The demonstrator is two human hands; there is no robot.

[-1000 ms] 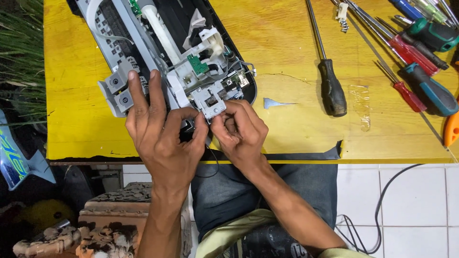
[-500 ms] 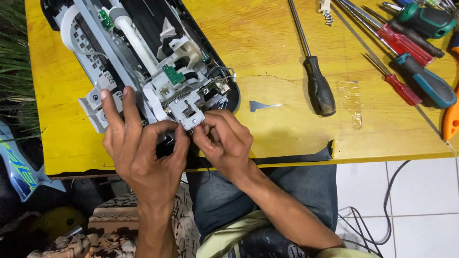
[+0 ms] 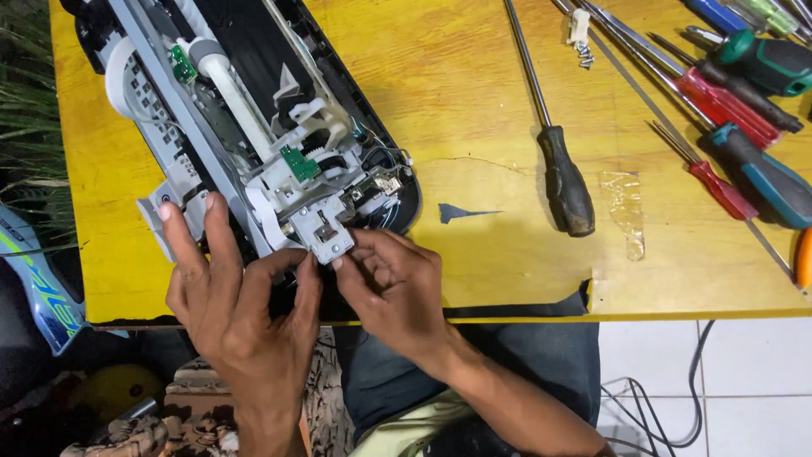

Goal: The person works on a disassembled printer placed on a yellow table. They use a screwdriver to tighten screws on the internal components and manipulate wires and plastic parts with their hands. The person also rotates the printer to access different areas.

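An opened printer mechanism (image 3: 245,127) lies slanted on the yellow table (image 3: 474,76), showing a grey frame, a white roller and a small green circuit board (image 3: 298,164). At its near end sits a grey metal bracket (image 3: 326,234). My left hand (image 3: 233,305) rests on the near edge of the mechanism, fingers spread on the frame, thumb touching the bracket's left side. My right hand (image 3: 389,288) pinches the bracket's lower right corner with thumb and forefinger.
A black-handled screwdriver (image 3: 558,169) lies right of the mechanism. Several more screwdrivers with red, teal and green handles (image 3: 744,127) lie at the far right. A strip of clear tape (image 3: 626,211) sticks to the table. Tiled floor and a cable show below the table edge.
The view has shifted, so the mechanism and hands sit lower and more to the left. Both hands stay at the bracket; my left fingers have spread slightly wider on the frame.
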